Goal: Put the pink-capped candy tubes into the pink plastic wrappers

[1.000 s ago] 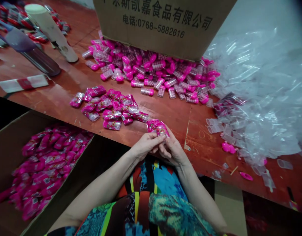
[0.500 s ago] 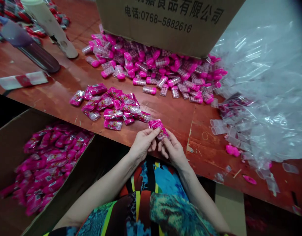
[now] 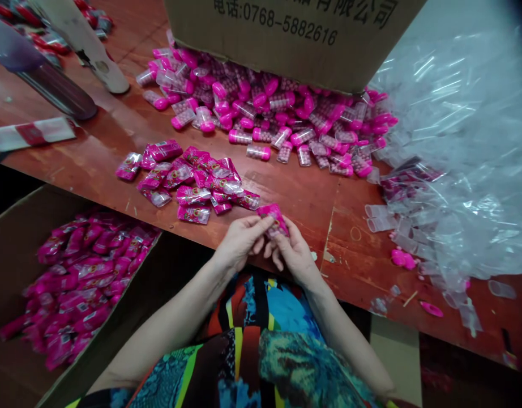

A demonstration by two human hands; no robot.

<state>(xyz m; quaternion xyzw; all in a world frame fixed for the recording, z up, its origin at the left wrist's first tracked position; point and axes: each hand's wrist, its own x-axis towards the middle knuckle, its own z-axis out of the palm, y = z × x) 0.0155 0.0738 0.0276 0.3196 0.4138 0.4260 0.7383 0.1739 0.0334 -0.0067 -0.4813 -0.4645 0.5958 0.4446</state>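
Note:
A pink printed packet (image 3: 274, 218) is held between both hands above the front edge of the red-brown table (image 3: 299, 195). My left hand (image 3: 240, 241) pinches its left side with thumb and fingers. On its right side, my right hand (image 3: 292, 249) grips the lower part, fingers bent beneath. Several filled pink packets (image 3: 193, 195) lie in a loose group just left of the hands. Behind them, many clear tubes with pink caps (image 3: 282, 136) and small beads inside are heaped against a cardboard box (image 3: 269, 39).
An open carton (image 3: 27, 212) of pink packets stands low at left. Bottles (image 3: 59, 85) and a white strip with a red band (image 3: 31, 134) lie at upper left. Clear plastic bags (image 3: 477, 187), loose clear tubes (image 3: 379, 218) and a pink cap (image 3: 431, 309) are at right.
The view has shifted slightly. Both hands still hold the packet, with my right fingers moved a little over its lower part.

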